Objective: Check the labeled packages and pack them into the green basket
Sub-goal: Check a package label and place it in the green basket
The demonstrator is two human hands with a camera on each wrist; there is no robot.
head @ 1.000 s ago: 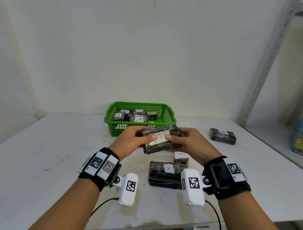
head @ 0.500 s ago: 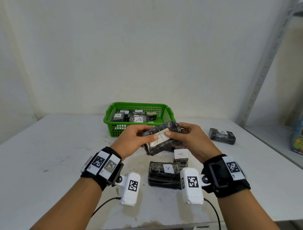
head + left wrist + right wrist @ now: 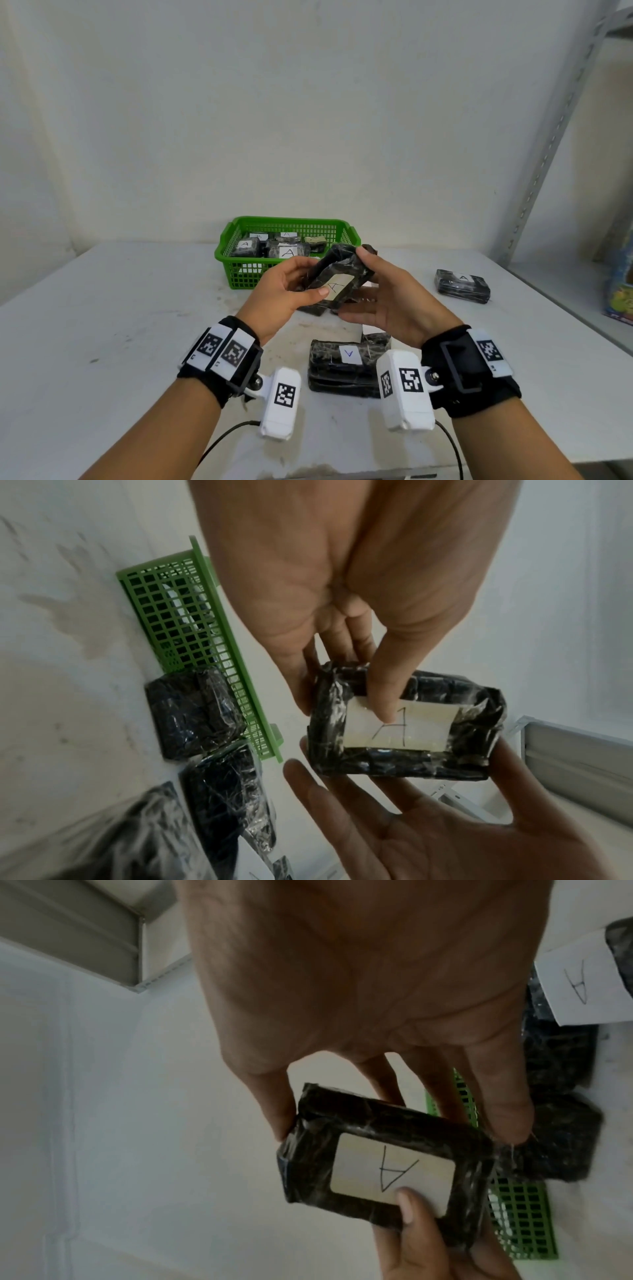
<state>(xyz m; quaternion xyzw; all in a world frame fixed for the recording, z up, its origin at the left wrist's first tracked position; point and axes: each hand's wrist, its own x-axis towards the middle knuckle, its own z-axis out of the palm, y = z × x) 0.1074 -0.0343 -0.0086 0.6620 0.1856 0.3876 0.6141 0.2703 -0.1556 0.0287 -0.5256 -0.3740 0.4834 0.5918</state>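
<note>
A black wrapped package (image 3: pixel 337 274) with a white label "A" is held in the air in front of the green basket (image 3: pixel 239 270). My left hand (image 3: pixel 310 289) grips its near end, thumb on the label (image 3: pixel 411 729). At the far end, my right hand (image 3: pixel 363 284) holds the package (image 3: pixel 342 1123) between fingers and thumb. The basket (image 3: pixel 178 615) holds several labelled packages (image 3: pixel 284 248). More lie on the table: a stack (image 3: pixel 342 370) near my wrists, one (image 3: pixel 462 286) at the right, and one (image 3: pixel 311 308) partly hidden under my hands.
The white table (image 3: pixel 120 325) runs back to a wall just behind the basket. A grey slotted shelf upright (image 3: pixel 548 154) stands at the right, with a colourful box (image 3: pixel 620 291) on the shelf. The table's left half is bare.
The package has turned from lying crosswise to pointing away from me, its far end raised. My right hand's thumb has left the label and the hand now holds the far end.
</note>
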